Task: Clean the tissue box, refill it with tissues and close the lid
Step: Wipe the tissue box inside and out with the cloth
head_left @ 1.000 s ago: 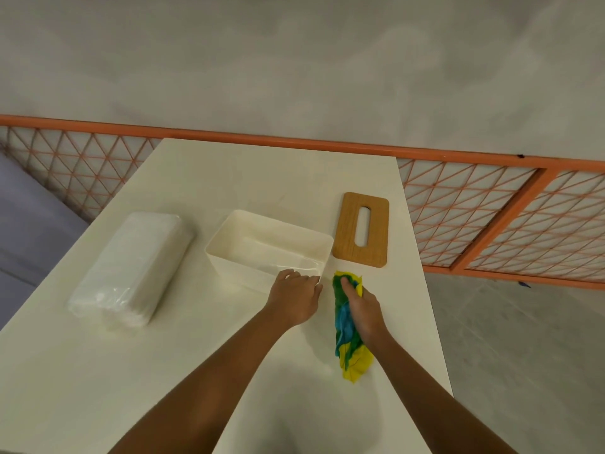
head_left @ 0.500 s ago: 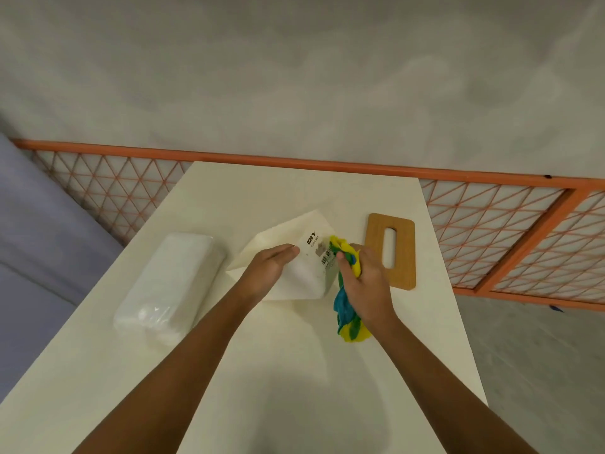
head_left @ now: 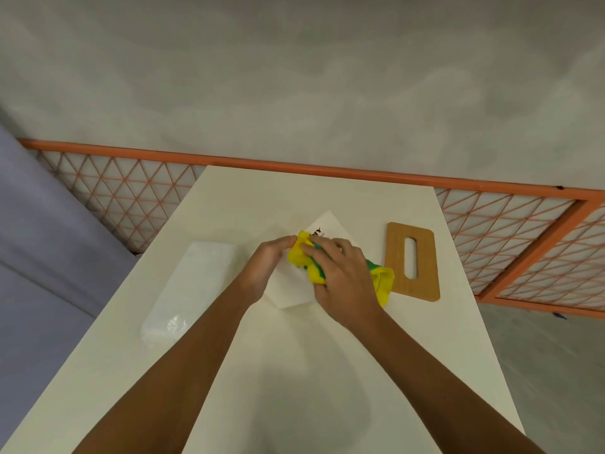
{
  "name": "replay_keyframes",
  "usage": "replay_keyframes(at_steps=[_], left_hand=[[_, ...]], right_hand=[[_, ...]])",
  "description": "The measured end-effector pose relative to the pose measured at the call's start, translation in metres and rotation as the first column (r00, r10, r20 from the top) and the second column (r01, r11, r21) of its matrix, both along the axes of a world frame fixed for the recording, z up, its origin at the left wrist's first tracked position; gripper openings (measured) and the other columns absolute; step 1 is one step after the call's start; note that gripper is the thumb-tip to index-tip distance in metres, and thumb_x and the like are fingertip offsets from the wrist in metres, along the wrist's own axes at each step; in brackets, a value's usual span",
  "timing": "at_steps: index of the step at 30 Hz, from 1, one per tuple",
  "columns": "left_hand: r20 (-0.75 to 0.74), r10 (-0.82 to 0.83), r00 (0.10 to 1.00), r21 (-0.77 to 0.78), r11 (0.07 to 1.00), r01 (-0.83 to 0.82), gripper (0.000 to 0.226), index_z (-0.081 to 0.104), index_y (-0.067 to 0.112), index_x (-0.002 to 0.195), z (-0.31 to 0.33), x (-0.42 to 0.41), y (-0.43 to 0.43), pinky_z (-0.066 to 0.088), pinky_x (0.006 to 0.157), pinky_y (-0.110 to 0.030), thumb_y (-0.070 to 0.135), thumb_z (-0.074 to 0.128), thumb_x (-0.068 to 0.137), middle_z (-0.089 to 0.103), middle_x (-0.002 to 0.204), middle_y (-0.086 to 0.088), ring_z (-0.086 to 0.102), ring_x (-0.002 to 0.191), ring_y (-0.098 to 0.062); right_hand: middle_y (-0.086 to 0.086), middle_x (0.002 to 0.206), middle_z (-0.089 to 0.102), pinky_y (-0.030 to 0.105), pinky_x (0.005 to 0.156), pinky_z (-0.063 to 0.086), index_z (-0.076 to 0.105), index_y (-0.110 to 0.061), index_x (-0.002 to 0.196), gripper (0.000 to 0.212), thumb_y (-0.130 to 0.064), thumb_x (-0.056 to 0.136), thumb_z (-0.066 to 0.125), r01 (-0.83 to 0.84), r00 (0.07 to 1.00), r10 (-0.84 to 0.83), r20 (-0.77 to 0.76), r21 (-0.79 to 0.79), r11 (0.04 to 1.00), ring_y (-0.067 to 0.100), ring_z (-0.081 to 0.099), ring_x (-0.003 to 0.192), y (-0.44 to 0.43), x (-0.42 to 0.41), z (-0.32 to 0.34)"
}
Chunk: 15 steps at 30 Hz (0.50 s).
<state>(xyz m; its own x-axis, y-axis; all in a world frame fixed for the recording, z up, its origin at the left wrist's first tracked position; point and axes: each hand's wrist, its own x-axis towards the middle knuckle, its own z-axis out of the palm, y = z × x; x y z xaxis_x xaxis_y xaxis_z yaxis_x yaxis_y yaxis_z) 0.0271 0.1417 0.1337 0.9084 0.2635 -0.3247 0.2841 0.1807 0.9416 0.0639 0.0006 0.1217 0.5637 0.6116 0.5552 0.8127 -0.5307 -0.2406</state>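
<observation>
The cream tissue box [head_left: 291, 290] is tipped up off the table, its underside with a printed label facing me. My left hand [head_left: 266, 262] grips its left side. My right hand [head_left: 340, 273] presses a yellow, green and blue cloth [head_left: 299, 257] against that underside. The cloth's tail [head_left: 381, 283] hangs out to the right of my hand. A wrapped pack of white tissues [head_left: 193, 286] lies to the left of the box. The wooden lid [head_left: 411, 260] with a slot lies flat to the right.
The white table [head_left: 294, 388] ends close to the right of the lid and drops to a grey floor. An orange lattice fence [head_left: 523, 244] runs behind the table's far edge. A purple surface [head_left: 42, 257] lies to the left.
The box went from standing open side up to tipped with its underside toward me. My right hand moved the cloth from the table beside the box onto that underside, leftward across it.
</observation>
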Motion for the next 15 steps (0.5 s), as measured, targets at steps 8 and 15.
replay_keyframes(at_steps=[8, 15], left_hand=[[-0.037, -0.023, 0.999, -0.047, 0.999, 0.021, 0.029, 0.068, 0.016, 0.100, -0.002, 0.007, 0.019, 0.042, 0.098, -0.036, 0.030, 0.044, 0.095, 0.069, 0.101, -0.005, 0.061, 0.097, -0.022], [-0.017, -0.020, 1.000, 0.020, 1.000, 0.021, 0.025, 0.069, 0.016, 0.093, -0.003, 0.011, 0.030, 0.041, 0.099, -0.039, 0.031, 0.049, 0.092, 0.069, 0.100, -0.006, 0.062, 0.098, -0.025]], right_hand=[[0.000, 0.110, 0.068, 0.027, 0.078, 0.032, 0.068, -0.015, 0.104, 0.050, -0.020, 0.066, 0.035, -0.034, 0.994, 0.048, 0.099, -0.136, 0.990, 0.019, 0.042, 0.099, 0.007, -0.003, 0.001], [0.000, 0.111, 0.068, 0.028, 0.067, 0.051, 0.069, -0.014, 0.104, 0.046, -0.013, 0.061, 0.053, -0.025, 0.991, 0.039, 0.130, -0.113, 0.993, 0.019, 0.042, 0.095, 0.011, -0.007, -0.002]])
